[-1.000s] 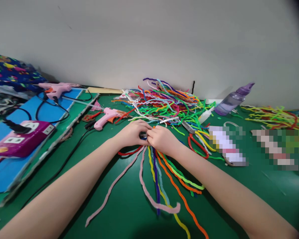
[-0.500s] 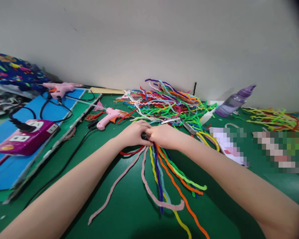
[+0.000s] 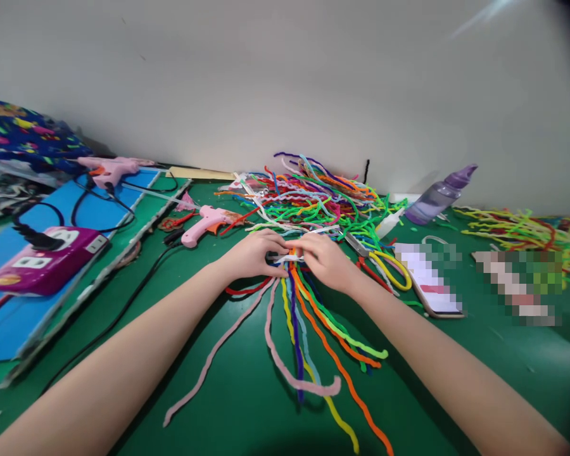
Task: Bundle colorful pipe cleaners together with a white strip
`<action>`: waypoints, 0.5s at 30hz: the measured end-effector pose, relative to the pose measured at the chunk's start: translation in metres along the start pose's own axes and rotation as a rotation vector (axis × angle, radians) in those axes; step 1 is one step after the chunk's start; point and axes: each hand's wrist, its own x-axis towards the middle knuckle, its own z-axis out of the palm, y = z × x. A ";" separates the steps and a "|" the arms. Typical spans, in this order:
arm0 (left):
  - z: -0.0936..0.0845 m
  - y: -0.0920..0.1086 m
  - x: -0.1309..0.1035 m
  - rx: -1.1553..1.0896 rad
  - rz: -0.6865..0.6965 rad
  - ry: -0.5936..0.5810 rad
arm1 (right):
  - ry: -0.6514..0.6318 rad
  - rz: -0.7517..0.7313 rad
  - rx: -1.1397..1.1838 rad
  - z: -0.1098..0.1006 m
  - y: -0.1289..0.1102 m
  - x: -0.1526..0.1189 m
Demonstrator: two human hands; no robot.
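Colourful pipe cleaners [image 3: 300, 310] fan out toward me from a gathered middle, in pink, yellow, purple, light blue, orange and green. A thin white strip [image 3: 292, 258] lies across that gathered part. My left hand [image 3: 259, 253] grips the bundle from the left, thumb below and fingers above. On the other side my right hand [image 3: 327, 261] is closed at the bundle by the strip's right end, its fingertips meeting those of the left hand over the top. Just what the right fingertips pinch is partly hidden.
Behind my hands lies a heap of pipe cleaners [image 3: 323, 196], with yellow-handled pliers [image 3: 392, 266] beside it. Pink glue guns [image 3: 209, 225] and a purple power strip [image 3: 45, 259] are at left. A phone [image 3: 430, 282] and purple bottle [image 3: 439, 196] stand right.
My right hand has drawn slightly right and opened a gap from the left, so the white strip across the bundle now shows. The left hand stays put on the bundle.
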 end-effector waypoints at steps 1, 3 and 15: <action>0.000 0.000 0.000 -0.003 -0.002 0.004 | 0.052 0.017 0.012 -0.002 0.002 -0.002; 0.000 0.000 -0.001 -0.008 -0.003 0.004 | 0.071 0.029 -0.041 -0.003 0.005 -0.006; 0.001 -0.003 0.000 -0.015 -0.015 -0.011 | -0.090 -0.079 -0.214 0.018 0.008 -0.007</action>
